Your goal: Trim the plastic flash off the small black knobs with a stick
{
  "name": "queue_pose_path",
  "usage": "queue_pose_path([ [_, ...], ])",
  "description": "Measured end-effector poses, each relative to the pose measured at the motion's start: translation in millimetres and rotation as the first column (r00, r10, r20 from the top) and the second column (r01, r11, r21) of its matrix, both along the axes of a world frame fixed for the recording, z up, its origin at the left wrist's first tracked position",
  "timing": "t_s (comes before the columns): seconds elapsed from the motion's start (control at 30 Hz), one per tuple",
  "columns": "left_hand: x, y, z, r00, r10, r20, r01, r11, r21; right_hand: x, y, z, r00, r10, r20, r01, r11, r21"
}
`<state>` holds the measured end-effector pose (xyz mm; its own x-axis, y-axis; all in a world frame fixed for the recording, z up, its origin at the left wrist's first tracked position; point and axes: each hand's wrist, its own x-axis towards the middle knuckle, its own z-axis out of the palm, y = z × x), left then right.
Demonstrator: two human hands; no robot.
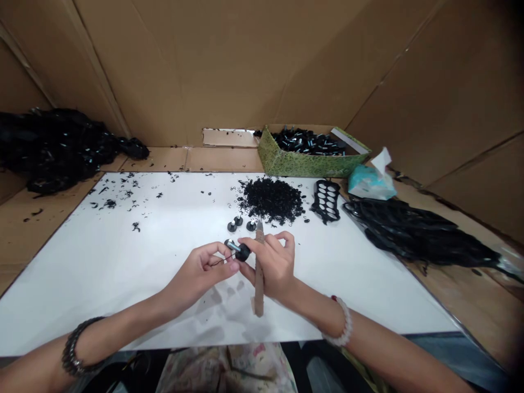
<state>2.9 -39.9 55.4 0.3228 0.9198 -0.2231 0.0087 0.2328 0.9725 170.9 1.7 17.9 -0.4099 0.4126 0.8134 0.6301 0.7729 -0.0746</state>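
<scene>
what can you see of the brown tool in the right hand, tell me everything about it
The brown tool is long, narrow and straight. Its handle looks wrapped in tan-brown tape or cloth, with what seems a small loose flap near the end closest to the person. The far end narrows to a greyish point, perhaps metal. The right hand grips it along its middle, the tip aimed away toward the heap of black bits; whether it touches them is unclear.

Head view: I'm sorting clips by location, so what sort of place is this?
Probably a small-parts workstation: a white tabletop, a pile of small black pieces and a green patterned box full of metal-studded black parts.
</scene>
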Motion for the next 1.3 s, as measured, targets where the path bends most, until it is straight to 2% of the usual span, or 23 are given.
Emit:
queue_pose_path([
  [0.17,2,0,-4.6,0.991,0.132,0.019,-0.130,0.989,-0.064,0,-1,-0.8,0.999,0.037,0.002,-0.037,0.999,-0.033],
  [0.33,1,3,-6.6,0.978,0.206,0.019,-0.205,0.977,-0.058,0,-1,2.1,0.999,0.028,0.027,-0.029,0.999,0.039],
  [0.43,0,5,-6.9,0.980,0.177,0.087,-0.170,0.982,-0.083,1,0,3.2,0.998,0.057,0.023,-0.058,0.997,0.045],
  [0.53,0,6,-8.2,0.981,0.148,0.121,-0.132,0.983,-0.130,2,0,1.9,0.991,0.131,-0.021,-0.132,0.989,-0.061],
  [0.63,0,6,-10.7,0.985,0.125,0.123,-0.102,0.979,-0.177,3,-1,-1.8,0.974,0.198,-0.110,-0.216,0.957,-0.195],
  [0.7,0,6,-12.7,0.987,0.114,0.110,-0.091,0.976,-0.197,3,-2,-4.6,0.963,0.213,-0.165,-0.248,0.940,-0.233],
  [0.8,0,6,-14.5,0.990,0.105,0.097,-0.083,0.974,-0.210,4,-3,-7.1,0.947,0.246,-0.207,-0.286,0.938,-0.193],
  [0.9,0,6,-14.1,0.990,0.089,0.112,-0.068,0.981,-0.180,6,-3,-6.8,0.939,0.298,-0.171,-0.321,0.939,-0.123],
  [1.0,-1,6,-13.3,0.985,0.040,0.170,-0.012,0.986,-0.165,7,-3,-4.9,0.941,0.324,-0.093,-0.331,0.941,-0.073],
  [1.13,-4,4,-15.1,0.958,0.008,0.288,0.070,0.963,-0.260,8,-2,-1.8,0.946,0.318,-0.065,-0.321,0.947,-0.026],
  [1.3,-7,4,-16.3,0.935,0.022,0.353,0.075,0.963,-0.259,9,-1,1.8,0.937,0.350,-0.013,-0.350,0.936,-0.023],
])
